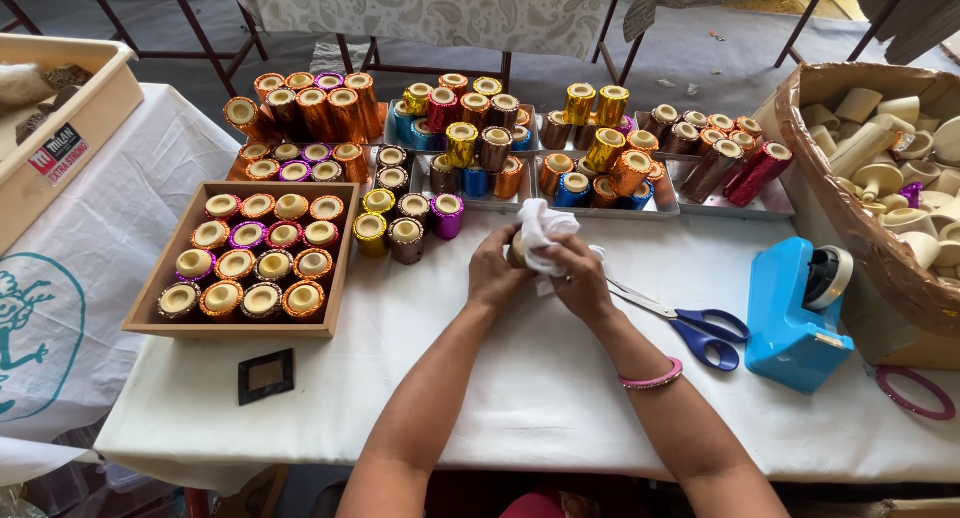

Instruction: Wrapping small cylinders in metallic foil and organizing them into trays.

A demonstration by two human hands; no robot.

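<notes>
My left hand [493, 270] grips a small cream wooden cylinder [517, 251] over the white-covered table [540, 378]. My right hand [578, 274] presses a crumpled white cloth [543, 230] against that cylinder; the cloth hides most of it. Both hands meet just in front of the metal trays of foil-wrapped holders [600, 163]. A pink bangle [650, 379] circles my right wrist.
A wooden tray [160, 298] of shiny holders sits at left, loose ones [405, 233] beside it. Blue-handled scissors [690, 328] and a blue tape dispenser [795, 313] lie at right. A lined box of bare wooden pieces [880, 168] stands far right. A small black square [266, 375] lies near the front edge.
</notes>
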